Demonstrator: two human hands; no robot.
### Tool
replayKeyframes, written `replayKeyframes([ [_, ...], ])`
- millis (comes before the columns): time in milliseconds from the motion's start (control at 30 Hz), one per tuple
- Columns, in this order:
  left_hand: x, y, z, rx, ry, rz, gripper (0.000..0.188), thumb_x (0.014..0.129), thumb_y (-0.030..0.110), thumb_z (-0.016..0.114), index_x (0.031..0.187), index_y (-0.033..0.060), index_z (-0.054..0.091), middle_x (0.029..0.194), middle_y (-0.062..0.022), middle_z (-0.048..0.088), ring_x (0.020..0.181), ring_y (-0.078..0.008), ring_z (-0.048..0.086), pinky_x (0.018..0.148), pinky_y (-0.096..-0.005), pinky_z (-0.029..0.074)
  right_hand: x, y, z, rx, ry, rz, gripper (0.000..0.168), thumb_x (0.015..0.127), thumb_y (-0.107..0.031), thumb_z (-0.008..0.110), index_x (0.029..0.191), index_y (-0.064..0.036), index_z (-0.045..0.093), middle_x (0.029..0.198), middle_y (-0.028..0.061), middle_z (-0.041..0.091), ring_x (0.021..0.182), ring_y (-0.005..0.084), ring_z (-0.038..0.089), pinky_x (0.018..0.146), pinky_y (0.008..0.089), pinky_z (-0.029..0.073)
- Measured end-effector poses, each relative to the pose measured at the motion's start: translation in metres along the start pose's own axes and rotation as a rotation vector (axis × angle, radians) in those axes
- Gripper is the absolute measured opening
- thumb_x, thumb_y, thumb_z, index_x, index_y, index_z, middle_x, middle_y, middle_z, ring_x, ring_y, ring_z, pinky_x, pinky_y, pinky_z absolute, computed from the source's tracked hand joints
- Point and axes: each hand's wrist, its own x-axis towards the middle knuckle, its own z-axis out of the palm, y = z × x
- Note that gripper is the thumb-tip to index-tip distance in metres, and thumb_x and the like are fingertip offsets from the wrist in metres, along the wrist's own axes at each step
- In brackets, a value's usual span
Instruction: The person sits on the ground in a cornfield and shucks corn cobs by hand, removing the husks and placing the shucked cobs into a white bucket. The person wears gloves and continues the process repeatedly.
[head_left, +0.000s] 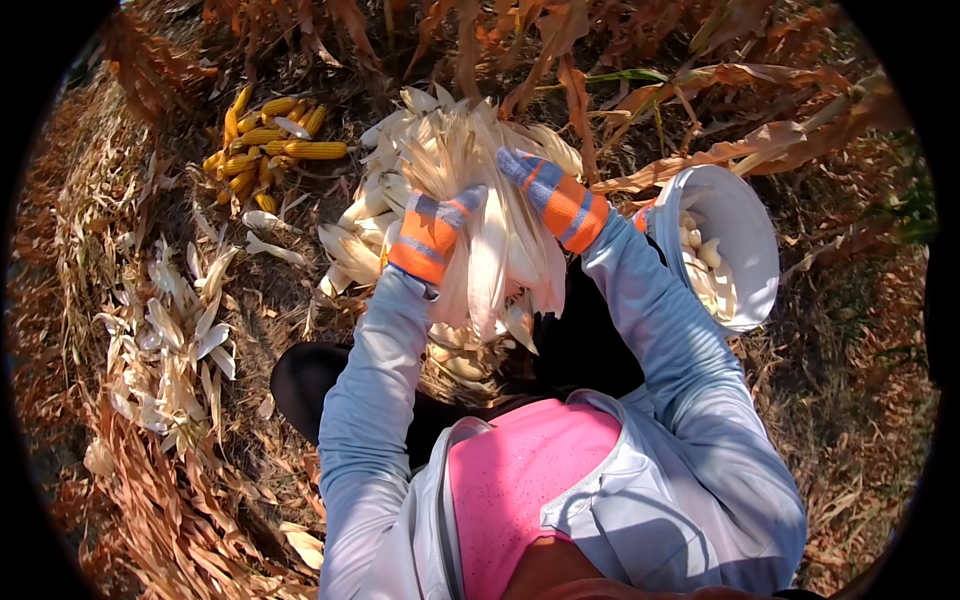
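A large bunch of pale, dry corn husks (491, 255) lies between my two hands. My left hand (435, 232), in an orange and grey knit glove, presses on the left side of the bunch, its fingers partly among the husks. My right hand (556, 199), gloved alike, rests along the upper right side with its fingers pointing up and left. More husks and husk-covered ears (367, 214) spread beneath and to the left. Whether either hand grips the husks firmly cannot be told.
Husked yellow corn cobs (315, 150) lie piled on the ground at the upper left. A white bucket (757, 255) holding pale pieces tilts at the right. Loose husks (172, 337) are scattered at the left, and dry corn leaves (757, 142) hang across the top.
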Motion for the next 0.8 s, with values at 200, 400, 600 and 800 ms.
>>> replayKeyframes([
  [200, 0.002, -0.006, 0.001, 0.053, -0.077, 0.041, 0.037, 0.075, 0.007, 0.064, 0.11, 0.003, 0.053, 0.097, -0.0034, 0.058, 0.085, -0.0115, 0.054, 0.075, -0.0255, 0.045, 0.007, 0.024, -0.003, -0.137, 0.19, -0.023, 0.033, 0.087, -0.035, 0.05, 0.083, -0.002, 0.05, 0.071, 0.0, 0.049, 0.066, 0.0089, 0.045, 0.061, 0.0251, 0.04],
  [400, -0.006, 0.0, 0.009, 0.074, -0.158, 0.157, 0.042, 0.074, 0.007, 0.065, 0.114, 0.0038, 0.05, 0.101, -0.0042, 0.056, 0.088, -0.0122, 0.053, 0.077, -0.0255, 0.044, 0.016, 0.023, -0.014, -0.153, 0.077, -0.291, 0.033, 0.087, -0.032, 0.05, 0.099, -0.001, 0.055, 0.078, 0.0014, 0.056, 0.071, 0.0072, 0.047, 0.066, 0.0234, 0.042],
  [600, -0.002, -0.011, 0.0, 0.029, -0.111, 0.055, 0.042, 0.074, 0.012, 0.065, 0.112, 0.0017, 0.051, 0.102, -0.0066, 0.058, 0.089, -0.0135, 0.054, 0.077, -0.0273, 0.044, 0.018, 0.018, -0.017, -0.245, 0.01, -0.15, 0.043, 0.082, -0.04, 0.053, 0.104, -0.003, 0.055, 0.091, 0.0153, 0.06, 0.083, 0.0267, 0.056, 0.074, 0.033, 0.042],
  [800, -0.002, -0.003, -0.004, 0.141, -0.096, -0.019, 0.03, 0.077, 0.007, 0.061, 0.106, 0.002, 0.056, 0.095, -0.0035, 0.06, 0.085, -0.0121, 0.056, 0.076, -0.0253, 0.045, 0.008, 0.017, -0.023, -0.212, -0.011, -0.109, 0.043, 0.08, -0.04, 0.054, 0.101, -0.003, 0.057, 0.092, 0.0163, 0.06, 0.084, 0.0286, 0.056, 0.075, 0.0338, 0.042],
])
